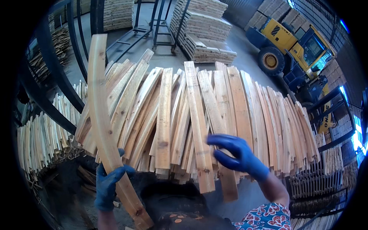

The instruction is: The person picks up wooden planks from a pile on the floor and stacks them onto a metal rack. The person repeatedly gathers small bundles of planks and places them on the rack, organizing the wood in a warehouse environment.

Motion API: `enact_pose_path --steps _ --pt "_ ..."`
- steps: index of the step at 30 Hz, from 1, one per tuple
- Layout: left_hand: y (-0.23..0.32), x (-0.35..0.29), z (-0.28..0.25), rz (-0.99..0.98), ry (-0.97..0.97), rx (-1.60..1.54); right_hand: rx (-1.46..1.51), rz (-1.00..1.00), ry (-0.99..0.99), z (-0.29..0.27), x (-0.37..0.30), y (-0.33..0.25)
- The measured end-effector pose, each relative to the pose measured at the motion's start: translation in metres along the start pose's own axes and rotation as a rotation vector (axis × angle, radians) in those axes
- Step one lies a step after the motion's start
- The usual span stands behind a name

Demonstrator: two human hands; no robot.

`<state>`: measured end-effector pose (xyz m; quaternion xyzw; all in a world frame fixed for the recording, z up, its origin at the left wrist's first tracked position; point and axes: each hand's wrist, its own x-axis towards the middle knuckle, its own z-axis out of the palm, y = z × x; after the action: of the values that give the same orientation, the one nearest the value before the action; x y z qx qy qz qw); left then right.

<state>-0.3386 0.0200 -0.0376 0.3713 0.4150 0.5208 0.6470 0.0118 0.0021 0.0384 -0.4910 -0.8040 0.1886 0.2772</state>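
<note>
The board in your left hand is raw wood, matt, with visible grain and dark knots; the boards heaped before you are wood too, bare and unvarnished. Your gloves look rubbery, with a slight sheen on the right one, and your sleeve is printed cloth. Beyond your pile, the frame looks like dark painted metal. The loader has painted metal bodywork, a matt rubber tyre and glossy glass in its cab window. The floor looks smooth, like dull concrete
</note>
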Motion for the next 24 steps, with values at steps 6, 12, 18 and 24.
enact_pose_path --steps 6,12,18,24 --pt "0.012 0.024 0.013 -0.093 -0.083 0.117 -0.171 0.558 -0.131 -0.010 -0.138 -0.058" --pt "-0.017 0.080 0.079 -0.226 -0.292 -0.071 0.209 1.033 0.379 0.027 -0.190 -0.054" --pt "-0.088 0.134 0.135 -0.220 -0.306 0.022 1.054 1.019 0.827 0.073 -0.234 -0.040" --pt "-0.123 0.155 0.165 0.043 -0.142 0.438 1.719 1.117 0.820 0.121 -0.184 -0.030"
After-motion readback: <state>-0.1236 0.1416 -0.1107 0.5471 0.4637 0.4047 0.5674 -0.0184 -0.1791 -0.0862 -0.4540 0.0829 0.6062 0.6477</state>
